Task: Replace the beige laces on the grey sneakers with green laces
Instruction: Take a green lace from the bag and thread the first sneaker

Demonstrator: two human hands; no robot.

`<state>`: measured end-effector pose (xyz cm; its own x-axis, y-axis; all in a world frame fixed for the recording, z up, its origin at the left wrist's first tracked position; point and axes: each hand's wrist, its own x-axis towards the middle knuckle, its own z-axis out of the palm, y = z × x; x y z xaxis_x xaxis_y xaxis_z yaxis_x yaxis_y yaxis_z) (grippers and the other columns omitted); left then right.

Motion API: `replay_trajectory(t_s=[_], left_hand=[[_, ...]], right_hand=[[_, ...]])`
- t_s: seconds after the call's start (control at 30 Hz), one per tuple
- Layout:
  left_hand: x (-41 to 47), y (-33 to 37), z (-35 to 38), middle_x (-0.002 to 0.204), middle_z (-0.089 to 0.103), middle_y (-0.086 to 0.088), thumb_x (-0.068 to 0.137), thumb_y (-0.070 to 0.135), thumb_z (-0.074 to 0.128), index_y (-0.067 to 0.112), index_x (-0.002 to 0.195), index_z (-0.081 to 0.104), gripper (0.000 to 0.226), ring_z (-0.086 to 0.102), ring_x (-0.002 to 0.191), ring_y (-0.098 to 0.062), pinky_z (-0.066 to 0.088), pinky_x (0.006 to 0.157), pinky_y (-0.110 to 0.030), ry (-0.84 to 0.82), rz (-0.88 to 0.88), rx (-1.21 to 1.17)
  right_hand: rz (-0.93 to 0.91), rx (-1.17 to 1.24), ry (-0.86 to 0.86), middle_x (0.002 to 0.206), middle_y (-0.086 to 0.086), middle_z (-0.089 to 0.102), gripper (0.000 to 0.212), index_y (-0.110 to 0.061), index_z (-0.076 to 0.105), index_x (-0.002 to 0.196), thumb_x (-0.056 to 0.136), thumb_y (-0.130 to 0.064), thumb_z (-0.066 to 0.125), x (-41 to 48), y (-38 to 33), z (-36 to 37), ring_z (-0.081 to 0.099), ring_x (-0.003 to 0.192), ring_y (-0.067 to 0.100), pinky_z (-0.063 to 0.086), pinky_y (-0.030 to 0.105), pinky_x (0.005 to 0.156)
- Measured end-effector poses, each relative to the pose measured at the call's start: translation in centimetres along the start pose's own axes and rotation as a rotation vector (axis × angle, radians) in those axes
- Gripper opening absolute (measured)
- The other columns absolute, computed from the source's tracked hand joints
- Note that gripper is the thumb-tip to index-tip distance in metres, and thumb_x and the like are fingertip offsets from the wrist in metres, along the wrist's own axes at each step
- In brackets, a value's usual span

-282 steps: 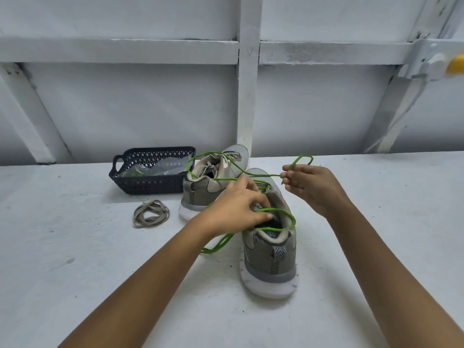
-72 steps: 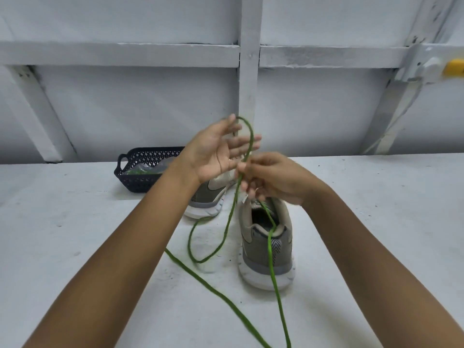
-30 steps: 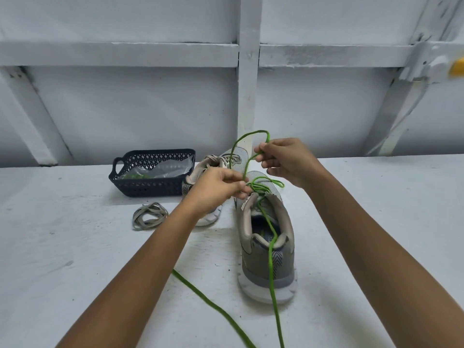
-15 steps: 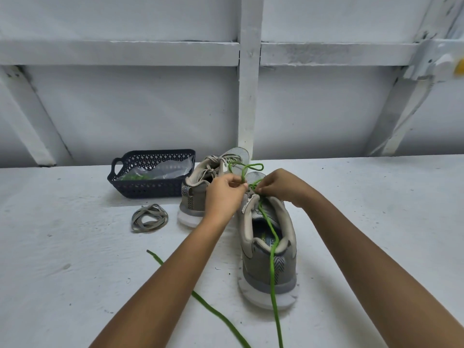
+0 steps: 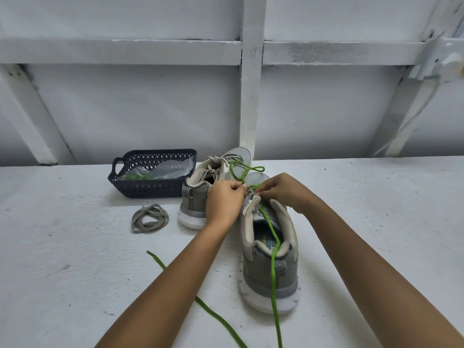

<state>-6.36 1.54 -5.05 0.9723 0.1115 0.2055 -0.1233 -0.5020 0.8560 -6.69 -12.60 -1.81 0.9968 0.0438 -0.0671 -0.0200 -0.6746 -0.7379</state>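
Pinching thin green cord lace [image 5: 272, 259] at frame centre with left hand [image 5: 223, 199] and right hand [image 5: 283, 192] fingertips over grey mesh sneaker [image 5: 270, 280], probably risking slippage from snagged trailing slack

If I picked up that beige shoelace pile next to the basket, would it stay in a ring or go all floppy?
Probably floppy: the beige laces lie in a loose, flat coil on the table, so they'd likely dangle and unwind. They look thin, so probably very light. The green lace hangs limp over the near sneaker too.
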Motion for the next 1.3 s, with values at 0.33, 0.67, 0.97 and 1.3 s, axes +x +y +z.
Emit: replay_trajectory(t_s=[0.33, 0.67, 0.97, 1.3], left_hand=[[0.2, -0.1, 0.4, 0.095, 0.073, 0.001, 0.092, 0.031, 0.058, 0.011, 0.085, 0.074, 0.026, 0.066, 0.089, -0.018, 0.051, 0.074, -0.03, 0.008, 0.013, 0.097], [0.9, 0.8, -1.0, 0.066, 0.053, -0.005, 0.092, 0.032, 0.055, 0.013, 0.068, 0.065, 0.033, 0.058, 0.078, -0.031, 0.04, 0.064, -0.031, -0.284, 0.046, 0.474], [-1.7, 2.0, -2.4, 0.095, 0.067, -0.005, 0.087, 0.07, 0.036, 0.015, 0.095, 0.067, 0.064, 0.06, 0.091, -0.016, 0.046, 0.08, -0.03, -0.52, -0.161, -0.044], [-5.0, 1.1, -0.8, 0.122, 0.057, -0.013, 0.092, 0.015, 0.042, 0.011, 0.121, 0.06, 0.034, 0.052, 0.112, -0.028, 0.04, 0.091, -0.03, -0.246, -0.049, -0.022]], right_hand=[[-0.003, 0.129, 0.059, 0.062, -0.004, 0.061, 0.01, -0.01, 0.074, 0.089, 0.083, -0.008, 0.066, 0.2, 1.0, 0.8, 0.049, 0.053, 0.003, 0.037, 0.007, 0.045], [-0.014, 0.103, 0.079, 0.065, -0.006, 0.062, 0.012, -0.011, 0.075, 0.092, 0.083, -0.009, 0.067, 0.5, 1.3, 1.5, 0.051, 0.058, 0.001, 0.039, 0.009, 0.05], [0.005, -0.033, 0.026, 0.057, -0.004, 0.052, 0.02, -0.015, 0.061, 0.065, 0.085, -0.011, 0.059, 0.8, 0.9, 1.9, 0.044, 0.056, 0.006, 0.034, 0.023, 0.054], [0.003, 0.071, 0.081, 0.073, 0.007, 0.052, 0.026, -0.005, 0.053, 0.081, 0.1, -0.016, 0.04, -0.3, 1.0, 0.6, 0.047, 0.07, 0.019, 0.036, 0.026, 0.058]])
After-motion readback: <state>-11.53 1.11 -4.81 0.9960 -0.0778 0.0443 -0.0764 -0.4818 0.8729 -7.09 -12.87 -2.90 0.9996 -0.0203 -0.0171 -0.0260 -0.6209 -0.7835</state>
